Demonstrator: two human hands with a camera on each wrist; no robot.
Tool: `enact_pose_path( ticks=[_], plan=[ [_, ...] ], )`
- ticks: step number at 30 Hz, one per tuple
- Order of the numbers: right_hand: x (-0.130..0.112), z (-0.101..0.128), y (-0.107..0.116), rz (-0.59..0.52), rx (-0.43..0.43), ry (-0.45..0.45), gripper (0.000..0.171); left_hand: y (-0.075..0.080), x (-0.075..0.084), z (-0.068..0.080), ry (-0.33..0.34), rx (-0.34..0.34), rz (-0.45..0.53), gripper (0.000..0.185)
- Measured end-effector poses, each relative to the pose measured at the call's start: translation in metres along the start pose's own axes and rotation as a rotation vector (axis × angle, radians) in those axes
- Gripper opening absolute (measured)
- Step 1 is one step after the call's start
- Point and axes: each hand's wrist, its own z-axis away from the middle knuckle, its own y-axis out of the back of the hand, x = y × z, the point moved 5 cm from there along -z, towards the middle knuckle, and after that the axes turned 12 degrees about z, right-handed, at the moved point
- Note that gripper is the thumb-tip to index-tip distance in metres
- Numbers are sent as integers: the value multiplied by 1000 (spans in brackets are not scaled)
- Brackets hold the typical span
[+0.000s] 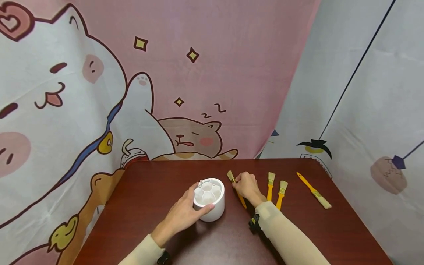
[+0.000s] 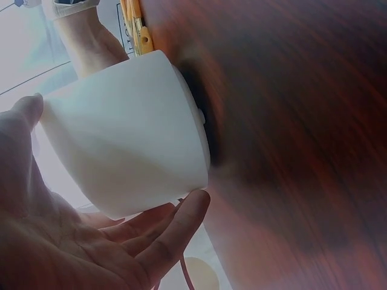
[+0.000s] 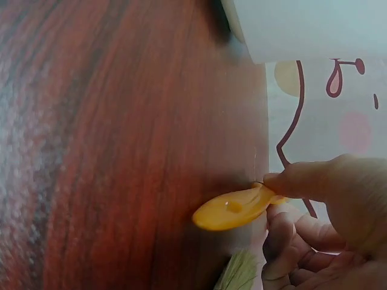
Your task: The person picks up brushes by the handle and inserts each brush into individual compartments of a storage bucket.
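Observation:
A white round holder (image 1: 209,198) with divided compartments stands on the dark red table (image 1: 155,184). My left hand (image 1: 185,212) wraps its side, thumb at the rim and fingers round the front; the left wrist view shows the holder (image 2: 130,154) against my palm (image 2: 72,241). Just right of it, my right hand (image 1: 246,187) pinches a yellow-handled brush (image 1: 237,189) lying on the table, bristles pointing away. In the right wrist view my fingers (image 3: 314,181) grip the orange handle (image 3: 233,209).
Two more yellow brushes (image 1: 270,186) (image 1: 281,193) lie side by side right of my right hand. A fourth brush (image 1: 314,190) lies further right, bristles toward me. Cartoon-print cloth hangs behind and beside the table.

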Motion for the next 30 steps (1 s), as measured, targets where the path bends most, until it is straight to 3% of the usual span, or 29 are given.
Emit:
enact_pose_path(
  ticks=[30],
  plan=[
    [-26, 27, 53, -126, 68, 27, 17, -1, 0, 0, 5, -10, -3, 115]
  ],
)
